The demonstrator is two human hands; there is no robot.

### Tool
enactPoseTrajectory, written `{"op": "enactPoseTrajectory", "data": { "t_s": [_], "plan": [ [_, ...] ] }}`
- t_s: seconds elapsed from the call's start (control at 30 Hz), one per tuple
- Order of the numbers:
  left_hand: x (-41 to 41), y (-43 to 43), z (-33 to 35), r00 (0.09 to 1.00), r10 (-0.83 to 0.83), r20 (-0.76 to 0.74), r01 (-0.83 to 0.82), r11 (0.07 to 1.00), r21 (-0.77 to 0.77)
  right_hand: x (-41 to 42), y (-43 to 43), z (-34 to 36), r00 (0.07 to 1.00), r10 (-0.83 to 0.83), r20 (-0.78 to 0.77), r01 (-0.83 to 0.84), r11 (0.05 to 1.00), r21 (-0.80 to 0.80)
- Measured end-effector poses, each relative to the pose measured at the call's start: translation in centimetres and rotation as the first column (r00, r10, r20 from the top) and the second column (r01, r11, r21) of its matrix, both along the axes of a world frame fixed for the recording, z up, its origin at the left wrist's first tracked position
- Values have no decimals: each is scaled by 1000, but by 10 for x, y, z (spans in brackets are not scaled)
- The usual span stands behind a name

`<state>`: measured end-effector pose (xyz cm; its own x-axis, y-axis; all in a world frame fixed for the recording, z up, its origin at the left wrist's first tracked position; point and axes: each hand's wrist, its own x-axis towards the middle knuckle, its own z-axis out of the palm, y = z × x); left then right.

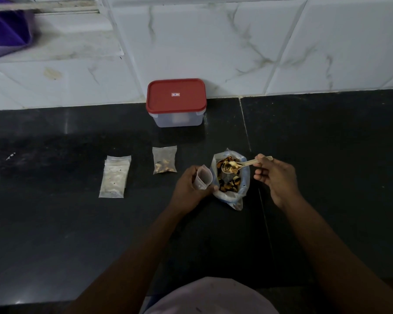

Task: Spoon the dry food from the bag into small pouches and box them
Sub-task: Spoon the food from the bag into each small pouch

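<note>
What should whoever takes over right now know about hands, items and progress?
Left hand holds a small pouch open beside the bag; it looks empty.
Right hand pinches the spoon, its loaded bowl over the bag's dry food.
One filled pouch lies on the counter left of the bag; the stack of empty pouches lies further left. The box stands at the wall, red lid on.
Done: one pouch filled.
Left: fill the held pouch and the stack, open the box, box everything.
</note>
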<state>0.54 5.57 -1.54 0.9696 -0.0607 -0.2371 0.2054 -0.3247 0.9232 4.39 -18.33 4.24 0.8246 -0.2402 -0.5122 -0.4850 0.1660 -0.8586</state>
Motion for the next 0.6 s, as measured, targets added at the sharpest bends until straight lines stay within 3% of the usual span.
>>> {"op": "enactPoseTrajectory", "data": {
  "t_s": [0.33, 0.6],
  "plan": [
    [4, -4, 10, 995, -26, 97, 26, 1000, 4, -1, 15, 28, 986, 121, 112, -130, 989, 73],
    [4, -5, 10, 986, -54, 160, 51, 998, 24, -5, 31, 24, 948, 282, 149, -259, 954, -153]
  ]
}}
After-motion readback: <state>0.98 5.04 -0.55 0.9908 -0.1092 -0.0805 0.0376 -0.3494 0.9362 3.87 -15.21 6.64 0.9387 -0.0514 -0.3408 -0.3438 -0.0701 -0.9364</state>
